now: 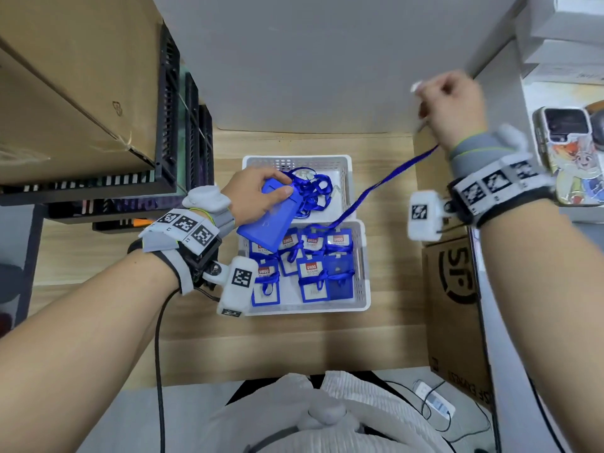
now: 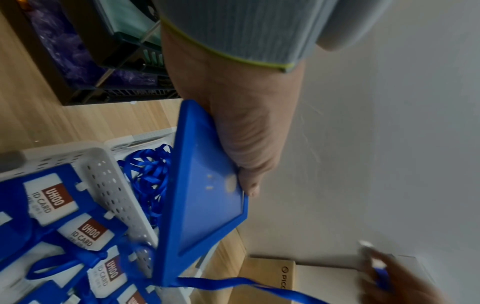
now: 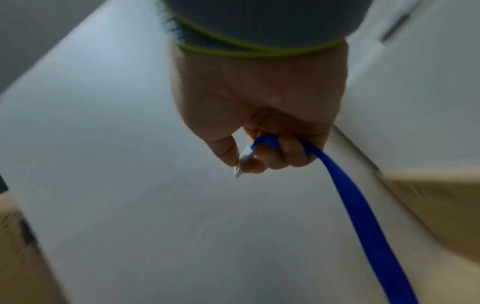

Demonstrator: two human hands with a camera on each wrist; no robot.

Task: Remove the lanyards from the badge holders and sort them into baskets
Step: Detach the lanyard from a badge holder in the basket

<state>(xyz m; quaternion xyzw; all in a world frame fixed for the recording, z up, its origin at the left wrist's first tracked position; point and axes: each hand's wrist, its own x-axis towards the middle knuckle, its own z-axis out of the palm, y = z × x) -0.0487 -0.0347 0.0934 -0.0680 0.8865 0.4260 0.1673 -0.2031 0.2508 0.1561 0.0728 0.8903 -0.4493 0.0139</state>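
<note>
My left hand [image 1: 258, 194] grips a blue badge holder [image 1: 264, 220] [image 2: 205, 205] above the two white baskets. A blue lanyard [image 1: 376, 188] [image 2: 233, 284] runs taut from the holder's lower end up to my right hand [image 1: 447, 106] [image 3: 257, 131], which is raised at the far right and grips the strap [image 3: 363, 216] with a white clip between thumb and finger. The far basket [image 1: 343, 168] holds a heap of loose blue lanyards [image 1: 310, 191]. The near basket [image 1: 364, 282] holds several blue badge holders [image 1: 313, 279] with lanyards attached.
A cardboard box [image 1: 65, 93] on black crates [image 1: 170, 125] stands at the left. Another cardboard box [image 1: 454, 305] sits at the right edge of the wooden table [image 1: 294, 348]. A phone [image 1: 568, 152] lies on the white shelf at the far right. A grey wall rises behind.
</note>
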